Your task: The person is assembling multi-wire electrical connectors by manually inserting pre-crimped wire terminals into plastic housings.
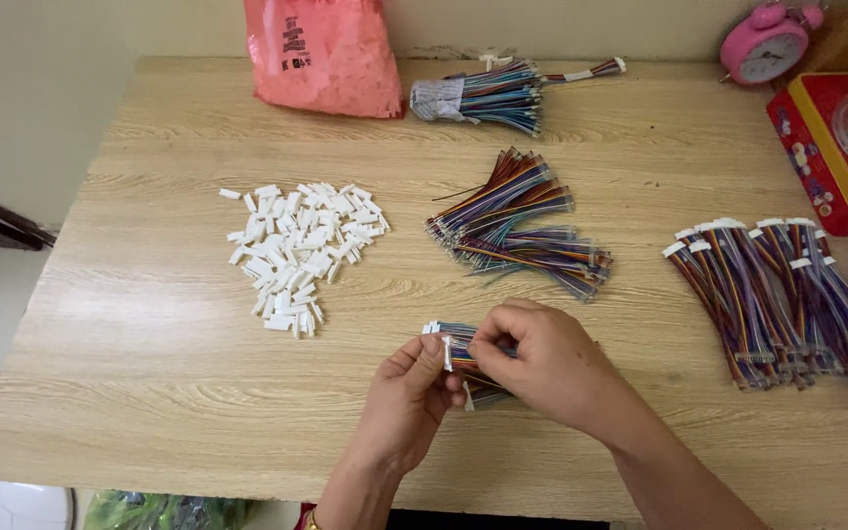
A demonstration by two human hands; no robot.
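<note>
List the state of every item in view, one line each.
Left hand: pinching a white connector and a small wire bundle.
Right hand: gripping the same bundle.
White connectors: loose heap on the table.
Middle wires: loose pile, no white ends visible.
Right wires: white ends fitted, laid in a row.
Far wires: bundled, wrapped at one end.
Pink bag: upright at the table's back edge.

One view only: head cam, worn by the person, looking steeply down and fwd over the light wood-grain table. Sits close; forearms enter from bottom edge, left grip and right grip low-centre. Beyond the grips the frame reaches the table's far edge and the pale wall. Well left of the grips, table edge and a bit of floor show. Well right of them, the frame cuts the table off. No 2nd view to share with.
</note>
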